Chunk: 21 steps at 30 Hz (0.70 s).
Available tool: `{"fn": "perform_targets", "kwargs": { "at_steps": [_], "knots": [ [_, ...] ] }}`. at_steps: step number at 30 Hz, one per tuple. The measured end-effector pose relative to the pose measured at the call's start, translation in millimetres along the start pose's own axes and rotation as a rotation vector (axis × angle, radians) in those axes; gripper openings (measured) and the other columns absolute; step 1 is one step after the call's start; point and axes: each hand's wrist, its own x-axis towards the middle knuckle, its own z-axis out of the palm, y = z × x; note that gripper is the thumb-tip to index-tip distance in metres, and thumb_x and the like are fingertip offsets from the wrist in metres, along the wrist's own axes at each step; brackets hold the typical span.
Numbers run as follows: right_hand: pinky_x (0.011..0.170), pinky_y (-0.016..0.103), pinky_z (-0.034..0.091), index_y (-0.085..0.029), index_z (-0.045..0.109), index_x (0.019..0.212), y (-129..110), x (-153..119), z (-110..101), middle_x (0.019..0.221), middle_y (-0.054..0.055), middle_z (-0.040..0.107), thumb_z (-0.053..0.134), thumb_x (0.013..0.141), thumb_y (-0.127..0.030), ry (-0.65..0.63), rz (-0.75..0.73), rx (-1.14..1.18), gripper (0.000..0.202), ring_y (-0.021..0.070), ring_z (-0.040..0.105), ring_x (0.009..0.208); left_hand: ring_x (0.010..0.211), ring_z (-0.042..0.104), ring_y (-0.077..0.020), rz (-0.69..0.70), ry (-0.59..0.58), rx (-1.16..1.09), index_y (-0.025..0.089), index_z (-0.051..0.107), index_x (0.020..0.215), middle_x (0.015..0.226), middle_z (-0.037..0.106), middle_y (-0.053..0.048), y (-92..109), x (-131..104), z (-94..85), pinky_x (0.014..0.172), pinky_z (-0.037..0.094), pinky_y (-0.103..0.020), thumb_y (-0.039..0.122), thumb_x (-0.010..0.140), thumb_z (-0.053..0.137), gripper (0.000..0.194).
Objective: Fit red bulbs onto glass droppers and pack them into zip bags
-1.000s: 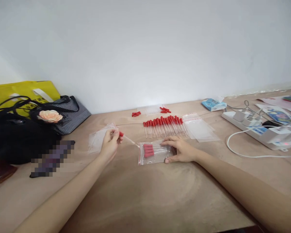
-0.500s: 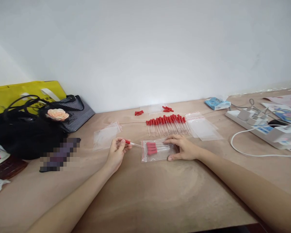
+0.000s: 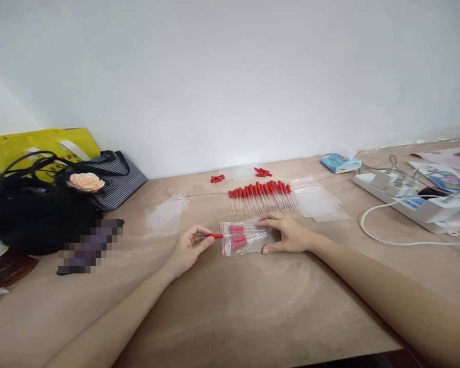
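Observation:
Between the thumb and fingers of my left hand [image 3: 191,246] is the red rubber bulb of a glass dropper [image 3: 215,235]. Its clear tube runs through the red-striped mouth of a clear zip-lock bag [image 3: 230,252]. Several droppers with red bulbs [image 3: 238,242] lie inside that bag, bulbs toward the mouth. My right hand [image 3: 285,233] grips the bag's right end, thumb on the near side and fingers on the far side. Beyond the bag lies a row of droppers [image 3: 260,197], bulbs toward the wall.
Flat zip-lock bags lie left [image 3: 163,219] and right [image 3: 318,199] of the row. Loose red bulbs [image 3: 217,179] and glass tubes [image 3: 243,172] sit near the wall. A power strip [image 3: 414,204] with cables is at right. Bags, including a black bag [image 3: 34,220], stand at left.
My left hand has moved right, sliding the dropper's tube into the bag until its bulb reaches the mouth. The bulbs inside have shifted a little. My right hand stays on the bag.

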Motion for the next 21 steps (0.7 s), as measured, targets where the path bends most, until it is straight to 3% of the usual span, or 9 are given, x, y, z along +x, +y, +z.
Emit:
{"fn": "perform_targets", "kwargs": {
  "at_steps": [4,12,21],
  "knots": [
    [0.090,0.041,0.033,-0.021,0.051,0.117,0.5,-0.1,-0.2,0.114,0.009,0.052,0.061,0.061,-0.061,-0.002,-0.004,-0.001,0.069,0.0246,0.046,0.106,0.073,0.062,-0.0165,0.039,-0.035,0.141,0.016,0.057,0.075,0.075,0.066,-0.003,3.3,2.6,7.8,0.072,0.050,-0.031,0.033,0.064,0.066,0.023],
    [0.089,0.041,0.033,-0.021,0.052,0.116,0.6,0.3,0.0,0.114,0.010,0.052,0.060,0.061,-0.061,0.007,-0.015,-0.012,0.069,0.0250,0.047,0.105,0.073,0.063,-0.0171,0.085,-0.113,0.110,0.015,0.057,0.074,0.075,0.066,-0.003,5.2,12.1,26.6,0.073,0.050,-0.031,0.030,0.063,0.065,0.020],
    [0.088,0.042,0.034,-0.021,0.051,0.117,3.0,0.2,1.4,0.113,0.010,0.052,0.061,0.061,-0.061,0.014,-0.028,-0.013,0.070,0.0256,0.047,0.104,0.058,0.059,-0.0122,0.099,-0.036,0.270,0.016,0.055,0.066,0.062,0.061,0.002,-2.9,16.7,33.1,0.056,0.045,-0.022,0.030,0.065,0.063,0.017]
  ]
}}
